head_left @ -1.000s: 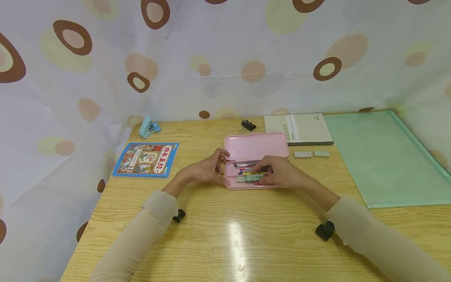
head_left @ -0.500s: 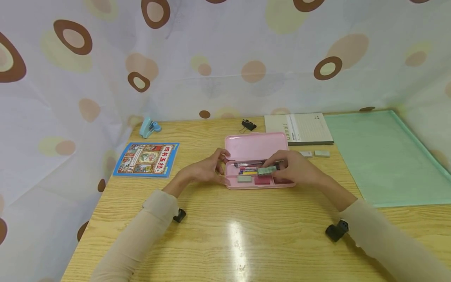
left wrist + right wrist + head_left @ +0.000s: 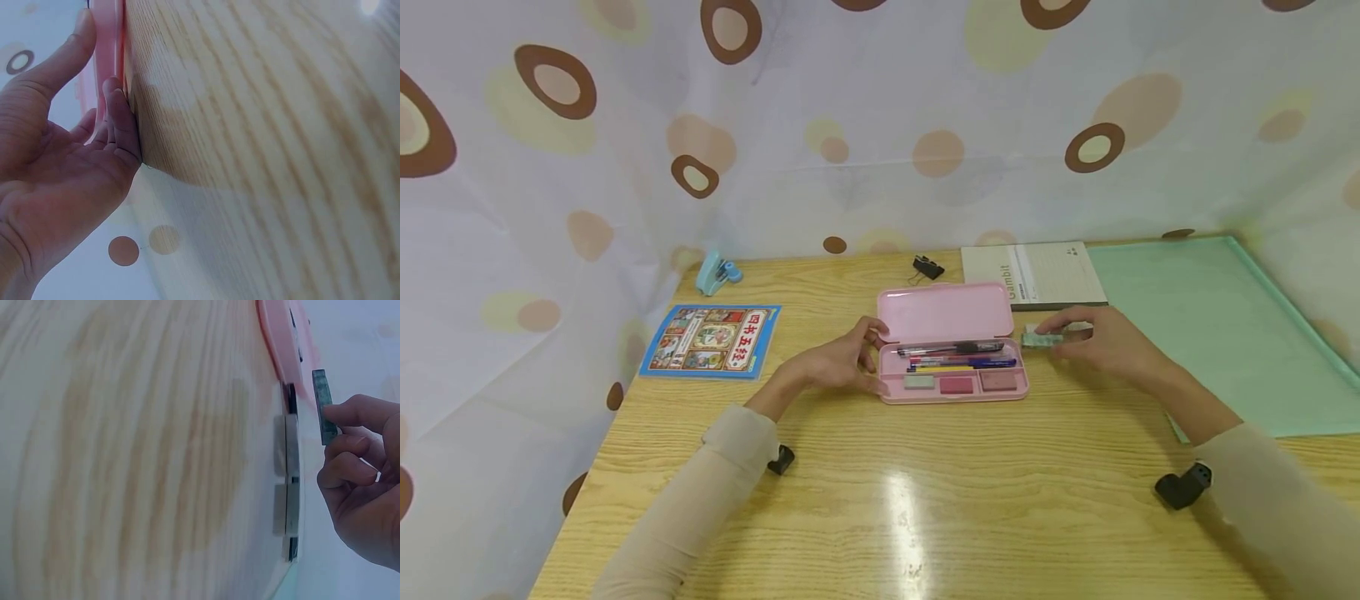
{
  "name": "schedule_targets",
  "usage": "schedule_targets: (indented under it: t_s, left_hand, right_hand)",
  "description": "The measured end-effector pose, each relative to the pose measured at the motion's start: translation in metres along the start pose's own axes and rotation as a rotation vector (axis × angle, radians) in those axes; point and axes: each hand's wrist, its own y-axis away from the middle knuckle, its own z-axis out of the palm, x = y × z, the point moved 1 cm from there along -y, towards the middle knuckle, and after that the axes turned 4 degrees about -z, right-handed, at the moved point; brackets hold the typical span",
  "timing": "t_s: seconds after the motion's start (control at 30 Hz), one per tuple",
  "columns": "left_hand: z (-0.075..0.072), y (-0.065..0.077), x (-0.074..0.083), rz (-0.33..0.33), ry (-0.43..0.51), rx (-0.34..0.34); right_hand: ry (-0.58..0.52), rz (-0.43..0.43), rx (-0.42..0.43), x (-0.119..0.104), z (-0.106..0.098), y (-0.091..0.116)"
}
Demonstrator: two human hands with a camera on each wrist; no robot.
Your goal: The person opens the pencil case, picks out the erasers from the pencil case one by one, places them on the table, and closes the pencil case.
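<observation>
A pink pencil case (image 3: pixel 893 397) lies with its lid (image 3: pixel 945 311) folded back. Inside are several pens (image 3: pixel 951 348), plus a pale green eraser (image 3: pixel 919 382), a red eraser (image 3: pixel 957 386) and a brownish-pink eraser (image 3: pixel 998 381) in the front compartments. My left hand (image 3: pixel 835 362) holds the case's left end, thumb at the front and fingers by the hinge; the left wrist view shows them against its pink wall (image 3: pixel 109 44). Just right of the case, my right hand (image 3: pixel 1105 342) pinches a green patterned eraser (image 3: pixel 323 403) above the table.
Behind the right hand, erasers (image 3: pixel 292 447) lie in front of a Gambit notebook (image 3: pixel 1052 275). A green translucent folder (image 3: pixel 1232 342) covers the right side. A black binder clip (image 3: pixel 928 267) sits behind the lid; a blue picture book (image 3: pixel 711 340) and light-blue gadget (image 3: pixel 717 271) are left.
My right hand has lifted the green patterned eraser out of the pencil case and carried it right, past the case's end. The left hand has stayed in place.
</observation>
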Motion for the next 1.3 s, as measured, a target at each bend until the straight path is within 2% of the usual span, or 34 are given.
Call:
schedule_targets:
  t_s: [0.3, 0.6, 0.8, 1.13, 1.3]
  left_hand:
    - [0.001, 0.0, -0.001, 0.0, 0.016, -0.009]
    - [0.001, 0.0, -0.001, 0.004, 0.003, -0.009]
    - [0.001, -0.001, -0.002, -0.001, 0.005, -0.009]
    - [0.0, 0.001, -0.001, -0.003, 0.009, -0.005]
    - [0.0, 0.001, -0.001, -0.005, -0.005, -0.006]
  right_hand:
    - [0.127, -0.003, 0.001, 0.014, -0.002, 0.0]
    - [0.099, -0.004, -0.002, 0.017, -0.001, -0.001]
    - [0.08, -0.013, 0.01, 0.008, 0.0, 0.003]
    - [-0.075, -0.052, -0.099, -0.014, 0.018, 0.007]
    - [-0.033, -0.086, -0.149, -0.019, 0.03, 0.009]
